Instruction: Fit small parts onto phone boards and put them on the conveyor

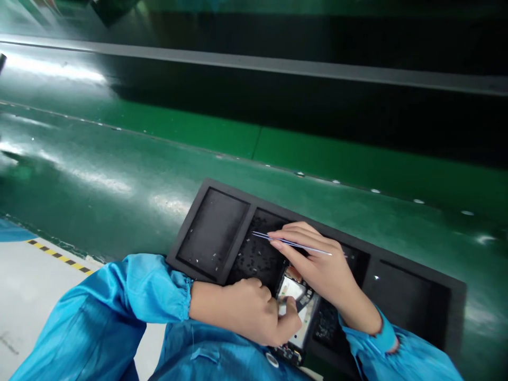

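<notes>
My right hand [313, 256] is closed around thin metal tweezers [292, 243], whose tips point left over a dark compartment of small black pieces [254, 259]. Below it lies what looks like an opened phone [291, 288], with a pale metal plate, a copper-coloured patch and a dark curved part showing. My left hand [264, 312] is curled over the phone's left side, thumb and fingers bent against it. What its fingertips touch is partly hidden. Both hands are above a black compartmented tray [190, 219].
The tray's left compartment [214, 227] holds a few tiny light specks, and its right one [405, 296] a small bright bit. A green work surface [130, 174] extends around it, with a grey rail [238, 61] across the back. Yellow-black tape [59, 256] marks the floor at left.
</notes>
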A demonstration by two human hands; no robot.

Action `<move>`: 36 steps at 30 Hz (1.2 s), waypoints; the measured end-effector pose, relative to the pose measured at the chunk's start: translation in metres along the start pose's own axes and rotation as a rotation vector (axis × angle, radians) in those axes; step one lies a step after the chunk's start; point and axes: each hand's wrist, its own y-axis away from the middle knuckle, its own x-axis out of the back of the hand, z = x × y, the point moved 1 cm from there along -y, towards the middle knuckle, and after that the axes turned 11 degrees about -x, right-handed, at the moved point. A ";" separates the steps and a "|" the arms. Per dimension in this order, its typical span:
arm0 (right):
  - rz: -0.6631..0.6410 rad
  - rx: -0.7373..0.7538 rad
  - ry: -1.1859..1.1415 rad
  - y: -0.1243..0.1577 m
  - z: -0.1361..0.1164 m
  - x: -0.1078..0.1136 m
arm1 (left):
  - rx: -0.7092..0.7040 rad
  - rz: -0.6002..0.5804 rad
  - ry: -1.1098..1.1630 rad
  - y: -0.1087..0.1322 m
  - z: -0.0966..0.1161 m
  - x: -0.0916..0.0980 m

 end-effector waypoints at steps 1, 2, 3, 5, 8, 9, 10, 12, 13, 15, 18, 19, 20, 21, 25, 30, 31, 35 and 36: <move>0.001 0.003 0.005 0.000 0.000 0.000 | 0.003 0.003 0.000 0.000 0.000 0.000; -0.002 0.006 0.012 0.000 0.000 0.000 | 0.005 0.006 0.001 -0.001 -0.001 0.001; -0.006 0.008 0.019 0.000 0.000 0.000 | 0.008 0.012 0.001 -0.001 -0.001 0.001; -0.021 0.003 0.034 0.001 0.000 0.000 | 0.013 0.021 0.003 -0.001 -0.001 0.001; -0.040 -0.010 0.050 0.002 0.002 0.001 | 0.014 0.026 0.008 -0.002 -0.002 0.002; -0.044 -0.013 0.054 0.001 0.002 0.000 | 0.011 0.022 0.010 -0.002 -0.002 0.002; -0.046 -0.016 0.057 0.001 0.003 0.000 | 0.006 0.016 0.012 -0.002 -0.003 0.003; -0.050 -0.028 0.061 -0.001 0.003 -0.003 | -0.001 -0.008 0.015 -0.001 -0.003 0.004; -0.055 -0.035 0.061 -0.001 0.002 -0.004 | -0.006 -0.023 0.017 -0.001 -0.003 0.004; -0.050 -0.049 0.057 -0.001 -0.002 -0.004 | -0.012 -0.053 0.020 0.001 -0.002 0.003; 0.094 -0.151 0.047 0.009 -0.013 0.010 | 0.009 -0.078 0.027 0.002 0.000 0.002; 0.185 -0.197 0.040 0.015 -0.016 0.018 | 0.029 -0.082 0.029 0.002 0.000 0.002; 0.282 -0.235 0.031 0.023 -0.019 0.026 | 0.052 -0.083 0.031 0.002 0.000 0.002; 0.366 -0.260 0.034 0.031 -0.021 0.033 | 0.081 -0.085 0.032 0.001 -0.001 0.002; 0.527 -0.246 0.149 0.055 -0.015 0.046 | 0.256 -0.134 0.003 -0.005 -0.006 0.005; 0.514 -0.147 0.248 0.052 0.002 0.030 | 0.428 -0.280 -0.048 -0.012 -0.012 0.007; 0.497 -0.125 0.260 0.050 0.004 0.028 | 0.435 -0.298 -0.048 -0.012 -0.013 0.007; 0.471 -0.071 0.315 0.049 0.006 0.026 | 0.443 -0.335 -0.044 -0.011 -0.013 0.005; 0.474 -0.063 0.328 0.049 0.005 0.026 | 0.445 -0.337 -0.046 -0.011 -0.013 0.005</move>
